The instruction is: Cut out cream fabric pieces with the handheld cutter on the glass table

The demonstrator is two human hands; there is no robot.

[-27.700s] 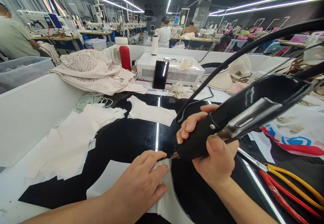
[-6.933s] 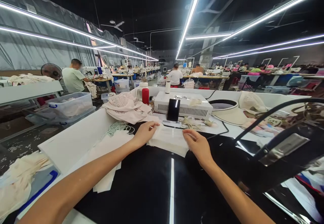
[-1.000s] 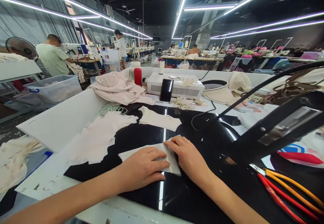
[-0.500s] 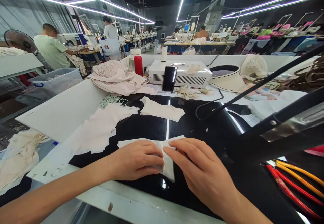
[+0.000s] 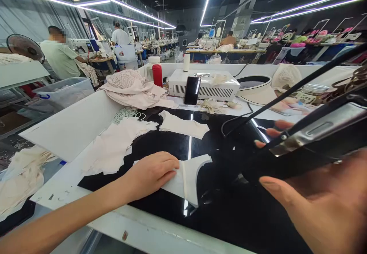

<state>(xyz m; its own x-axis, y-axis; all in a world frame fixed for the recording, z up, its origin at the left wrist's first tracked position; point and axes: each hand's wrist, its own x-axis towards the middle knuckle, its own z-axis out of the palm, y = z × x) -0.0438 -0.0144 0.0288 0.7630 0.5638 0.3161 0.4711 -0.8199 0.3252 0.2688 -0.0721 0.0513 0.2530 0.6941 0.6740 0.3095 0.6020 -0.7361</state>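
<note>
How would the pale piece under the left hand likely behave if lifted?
The pale piece looks thin, so probably light and floppy. The narrow band crossing it may bend less readily. The black surface looks glossy, so a light push might slide it.

White fabric piece flat on glossy black surface; black metal-plated tool tilted.

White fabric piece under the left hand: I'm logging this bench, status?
Left hand resting on white fabric piece. Right hand around black tool, grip unclear. Black cable crosses view at right, not over the piece.
</note>
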